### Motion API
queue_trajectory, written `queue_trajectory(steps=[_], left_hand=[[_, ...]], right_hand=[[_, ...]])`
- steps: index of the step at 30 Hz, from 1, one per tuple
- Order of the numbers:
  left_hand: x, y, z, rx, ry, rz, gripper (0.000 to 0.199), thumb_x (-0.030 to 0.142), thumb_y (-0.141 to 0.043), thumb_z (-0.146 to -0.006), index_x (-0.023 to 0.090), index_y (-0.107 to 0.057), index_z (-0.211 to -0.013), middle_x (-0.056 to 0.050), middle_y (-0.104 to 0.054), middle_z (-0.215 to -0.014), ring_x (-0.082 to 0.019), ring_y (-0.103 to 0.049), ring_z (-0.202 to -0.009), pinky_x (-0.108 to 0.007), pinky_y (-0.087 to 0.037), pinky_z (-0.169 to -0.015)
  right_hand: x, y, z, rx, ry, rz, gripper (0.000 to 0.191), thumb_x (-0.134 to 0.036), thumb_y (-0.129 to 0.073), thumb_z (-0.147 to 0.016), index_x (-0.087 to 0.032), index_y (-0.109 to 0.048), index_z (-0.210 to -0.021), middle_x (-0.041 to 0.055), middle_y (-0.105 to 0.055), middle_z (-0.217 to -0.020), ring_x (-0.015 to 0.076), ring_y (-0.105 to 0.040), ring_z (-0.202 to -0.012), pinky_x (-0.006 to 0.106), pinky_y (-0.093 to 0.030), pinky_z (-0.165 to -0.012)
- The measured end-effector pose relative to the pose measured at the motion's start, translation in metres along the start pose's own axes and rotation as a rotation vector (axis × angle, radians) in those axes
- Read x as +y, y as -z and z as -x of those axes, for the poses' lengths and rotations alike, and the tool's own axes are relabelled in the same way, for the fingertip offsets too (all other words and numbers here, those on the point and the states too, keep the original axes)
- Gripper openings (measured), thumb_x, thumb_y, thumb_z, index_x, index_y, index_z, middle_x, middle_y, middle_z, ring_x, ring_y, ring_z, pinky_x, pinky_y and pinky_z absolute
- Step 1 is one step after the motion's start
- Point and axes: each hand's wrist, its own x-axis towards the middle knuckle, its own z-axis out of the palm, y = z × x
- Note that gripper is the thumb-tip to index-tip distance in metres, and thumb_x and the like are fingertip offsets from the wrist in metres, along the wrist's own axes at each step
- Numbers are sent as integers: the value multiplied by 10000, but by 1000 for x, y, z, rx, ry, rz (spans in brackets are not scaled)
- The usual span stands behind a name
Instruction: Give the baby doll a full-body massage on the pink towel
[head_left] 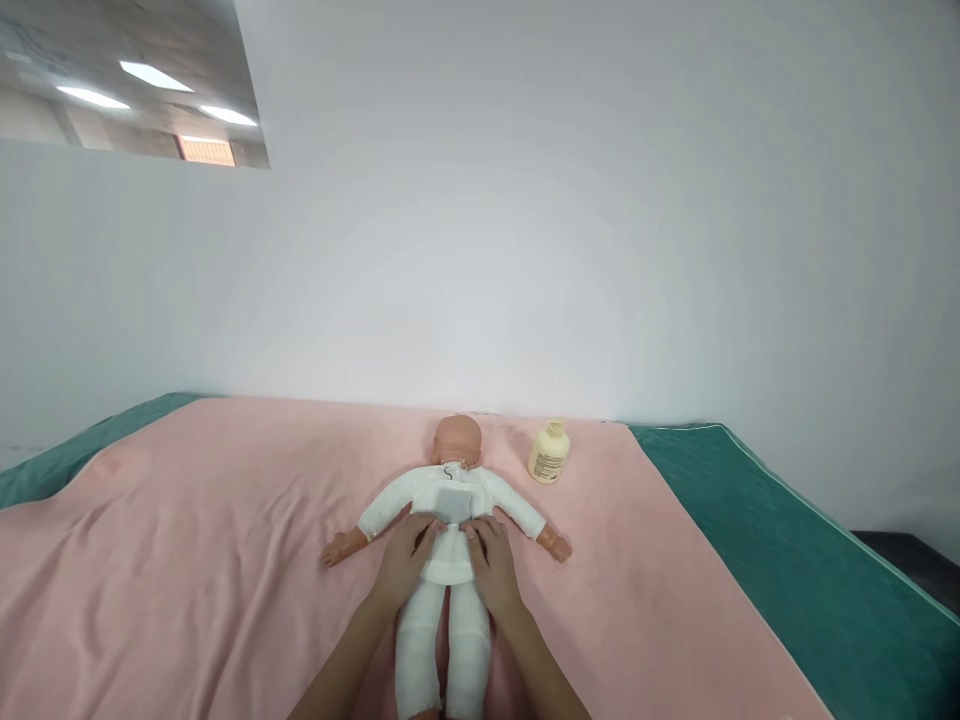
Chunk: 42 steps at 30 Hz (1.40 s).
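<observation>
A baby doll (448, 570) in a white cloth body lies stretched out on a pink blanket, its arms spread to both sides. Only the rounded, bare side of its head shows, so it seems to lie face down. A pale grey rectangular patch (454, 504) sits on the upper torso. My left hand (409, 555) rests on the left side of the doll's waist, thumb and fingers apart. On the opposite side, my right hand (491, 562) lies against the waist in the same way, fingers slightly bent. Both hands touch the torso just below the patch; their undersides are hidden.
A cream pump bottle (549, 453) stands on the blanket to the right of the doll's head. The pink blanket (225, 520) has folds at the left and covers a green sheet (787, 540). A white wall (480, 220) rises behind the far edge.
</observation>
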Motion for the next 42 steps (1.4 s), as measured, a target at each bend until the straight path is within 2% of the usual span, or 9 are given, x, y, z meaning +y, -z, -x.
queue_trajectory(steps=[3,5,8,11,17,24,30,35,42], left_hand=[[-1,5,-13,30,18,-20,400,430,-363,-926,180,-664,-845,-75,-706,-825,-235,-633,-800,-377,-488,-750],[1,7,-25,47,8,-29,412,438,-344,-932,177,-660,-889,-81,-709,-859,-241,-635,-828,-393,-487,-779],[4,7,-45,41,-45,-38,388,438,-366,-922,189,-663,-925,-81,-706,-961,-241,-616,-945,-400,-464,-874],[4,2,-57,23,-85,-54,371,429,-386,-914,193,-673,-920,-73,-705,-962,-236,-608,-968,-396,-457,-898],[-9,-10,-54,8,-92,-106,387,409,-369,-925,195,-691,-903,-77,-718,-946,-241,-622,-955,-425,-457,-907],[-16,-10,-55,-24,-116,-142,375,388,-375,-934,196,-694,-893,-73,-718,-959,-233,-624,-952,-430,-456,-918],[-20,-10,-57,5,-195,-156,311,327,-409,-919,217,-669,-1049,-61,-681,-1091,-215,-581,-1063,-430,-436,-978],[-29,-13,-59,21,-220,-179,308,299,-414,-903,224,-660,-1072,-63,-675,-1097,-220,-580,-1071,-454,-435,-987],[-28,-13,-61,-1,-208,-221,298,263,-409,-897,216,-677,-1017,-58,-699,-1034,-221,-597,-1032,-435,-462,-950]], right_hand=[[1,6,-7,8,10,-21,291,-330,-397,-966,-228,-656,-882,39,-661,-894,207,-572,-926,356,-427,-873],[3,9,-15,25,21,-28,285,-336,-399,-962,-221,-650,-891,45,-654,-894,207,-577,-919,353,-437,-868],[3,9,-29,66,39,-24,267,-336,-405,-951,-213,-641,-973,75,-635,-992,219,-563,-973,362,-445,-871],[2,4,-43,81,68,-12,262,-337,-426,-943,-215,-642,-1028,88,-624,-1076,227,-540,-1044,375,-426,-916],[7,-9,-58,13,90,9,340,-363,-385,-967,-209,-687,-950,63,-687,-939,221,-587,-926,356,-427,-863],[19,-14,-59,2,76,48,409,-372,-351,-980,-191,-701,-873,71,-694,-870,222,-592,-865,348,-420,-820],[19,-11,-57,21,120,61,317,-314,-382,-968,-215,-683,-991,64,-675,-984,211,-579,-964,353,-420,-882],[19,-11,-54,31,131,91,272,-283,-419,-946,-250,-664,-1059,57,-635,-1104,213,-537,-1063,375,-394,-940],[23,-18,-59,24,101,151,296,-275,-388,-953,-231,-680,-962,59,-664,-992,218,-559,-964,380,-396,-883]])
